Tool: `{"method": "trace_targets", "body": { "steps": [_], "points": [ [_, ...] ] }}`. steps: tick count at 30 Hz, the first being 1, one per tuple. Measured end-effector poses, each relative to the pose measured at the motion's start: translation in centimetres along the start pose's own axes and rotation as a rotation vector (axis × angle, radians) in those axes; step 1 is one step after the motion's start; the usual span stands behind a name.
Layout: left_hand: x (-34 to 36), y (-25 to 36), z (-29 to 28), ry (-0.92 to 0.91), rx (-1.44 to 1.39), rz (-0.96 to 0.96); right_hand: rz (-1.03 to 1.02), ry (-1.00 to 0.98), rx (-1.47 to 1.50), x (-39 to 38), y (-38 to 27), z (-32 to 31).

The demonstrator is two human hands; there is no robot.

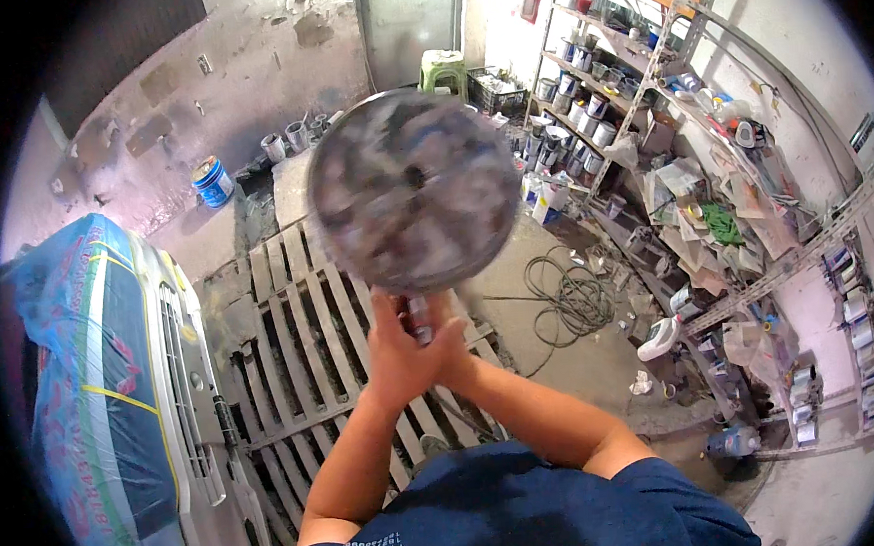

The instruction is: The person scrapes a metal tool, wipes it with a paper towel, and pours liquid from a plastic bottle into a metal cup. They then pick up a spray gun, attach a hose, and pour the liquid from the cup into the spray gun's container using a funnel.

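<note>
Close to the camera is a large round lid, smeared with grey and brown paint and with a small dark hole at its centre. It looks like the cup top of a spray gun, blurred by motion. Below it, my left hand and my right hand come together, both closed around the gun. A bit of red and metal shows between the fingers; the lid hides most of the gun's body. To the left stands a vehicle front, partly covered with blue masking film and yellow tape.
Slatted grating covers the floor beneath my arms. A coiled hose lies to the right. Shelves hold several cans; a cluttered rack runs along the right wall. A blue can and a green stool stand farther back.
</note>
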State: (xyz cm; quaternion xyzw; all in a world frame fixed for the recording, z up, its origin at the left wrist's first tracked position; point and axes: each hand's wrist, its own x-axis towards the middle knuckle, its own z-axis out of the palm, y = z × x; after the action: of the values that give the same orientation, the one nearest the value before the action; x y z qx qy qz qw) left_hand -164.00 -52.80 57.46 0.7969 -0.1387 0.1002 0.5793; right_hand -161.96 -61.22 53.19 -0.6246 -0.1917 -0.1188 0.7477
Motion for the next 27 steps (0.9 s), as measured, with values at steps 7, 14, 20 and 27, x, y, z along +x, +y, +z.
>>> {"method": "trace_targets", "body": {
  "steps": [7,14,20,27],
  "points": [
    [-2.3,-5.4,-4.2,0.072,-0.050,0.026,0.113,-0.428,-0.442,-0.4,-1.2,-2.8],
    [-5.6,-14.1,-2.9,0.088,0.313,0.276,0.097,-0.072,-0.265,3.0,-8.1,-4.8],
    [-7.6,-15.8,-1.6,0.012,0.460,0.362,0.168,-0.141,-1.101,0.2,-8.7,-2.4],
    [-11.2,-18.8,-0.2,-0.279,0.388,0.146,0.357,-0.020,-1.051,-2.5,-2.7,-5.0]
  ]
}}
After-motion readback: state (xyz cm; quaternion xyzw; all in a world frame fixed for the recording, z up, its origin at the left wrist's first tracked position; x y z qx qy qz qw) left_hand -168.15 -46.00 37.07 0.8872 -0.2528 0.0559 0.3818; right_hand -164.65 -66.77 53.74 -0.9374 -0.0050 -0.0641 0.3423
